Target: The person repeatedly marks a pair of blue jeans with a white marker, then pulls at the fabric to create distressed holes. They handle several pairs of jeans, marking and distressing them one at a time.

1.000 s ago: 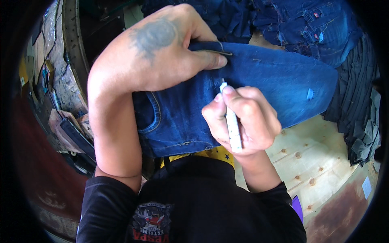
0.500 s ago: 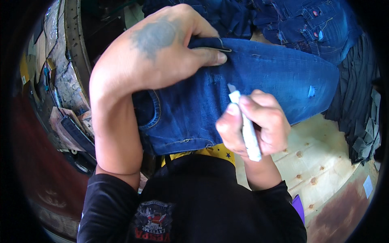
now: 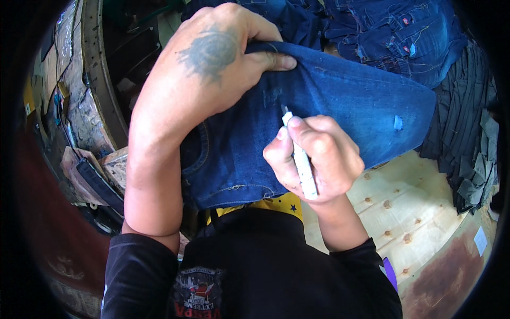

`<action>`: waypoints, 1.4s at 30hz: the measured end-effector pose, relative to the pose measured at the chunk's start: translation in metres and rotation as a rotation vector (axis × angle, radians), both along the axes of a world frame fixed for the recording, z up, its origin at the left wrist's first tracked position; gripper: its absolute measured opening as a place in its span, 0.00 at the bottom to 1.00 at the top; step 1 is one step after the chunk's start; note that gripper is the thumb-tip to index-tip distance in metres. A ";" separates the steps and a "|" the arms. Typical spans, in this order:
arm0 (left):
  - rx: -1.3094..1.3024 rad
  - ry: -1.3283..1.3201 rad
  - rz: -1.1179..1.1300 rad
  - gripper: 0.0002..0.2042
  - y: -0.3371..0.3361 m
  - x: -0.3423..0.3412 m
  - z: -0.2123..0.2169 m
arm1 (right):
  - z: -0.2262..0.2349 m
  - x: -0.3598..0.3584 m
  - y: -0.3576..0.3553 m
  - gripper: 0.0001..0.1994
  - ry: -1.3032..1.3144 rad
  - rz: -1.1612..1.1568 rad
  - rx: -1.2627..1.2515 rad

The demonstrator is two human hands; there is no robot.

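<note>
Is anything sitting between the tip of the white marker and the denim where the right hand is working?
Nothing visible does. The right hand grips the white marker with its tip right at the blue jeans, beside a faint light mark. The left hand presses the fabric's upper edge, its thumb off to the side of the tip.

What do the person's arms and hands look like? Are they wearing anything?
Both hands are bare, with no gloves. The left hand has a dark, blurry tattoo on its back. The right hand shows no marking, ring or watch. Black sleeves are pushed up, so both forearms are bare. They belong to a black shirt with a printed patch on the chest.
</note>
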State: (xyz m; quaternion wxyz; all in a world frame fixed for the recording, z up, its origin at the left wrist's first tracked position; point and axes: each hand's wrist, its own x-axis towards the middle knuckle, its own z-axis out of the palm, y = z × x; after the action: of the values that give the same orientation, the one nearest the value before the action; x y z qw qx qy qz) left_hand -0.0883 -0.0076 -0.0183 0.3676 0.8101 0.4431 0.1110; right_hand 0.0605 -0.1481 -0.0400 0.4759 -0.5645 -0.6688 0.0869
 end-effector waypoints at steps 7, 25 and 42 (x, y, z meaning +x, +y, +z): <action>-0.112 -0.017 -0.006 0.14 0.005 0.001 0.000 | 0.009 0.004 -0.007 0.14 0.009 0.086 -0.047; -0.126 -0.011 -0.009 0.15 0.004 0.002 0.002 | -0.002 -0.002 -0.003 0.13 0.021 -0.039 0.037; -0.210 -0.001 0.023 0.14 0.003 0.001 -0.001 | 0.003 0.005 -0.009 0.13 0.016 0.024 -0.049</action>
State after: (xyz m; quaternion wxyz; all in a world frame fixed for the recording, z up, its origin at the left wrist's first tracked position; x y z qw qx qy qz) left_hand -0.0872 -0.0047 -0.0189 0.4495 0.7618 0.4615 0.0685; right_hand 0.0656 -0.1573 -0.0368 0.4663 -0.5671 -0.6694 0.1135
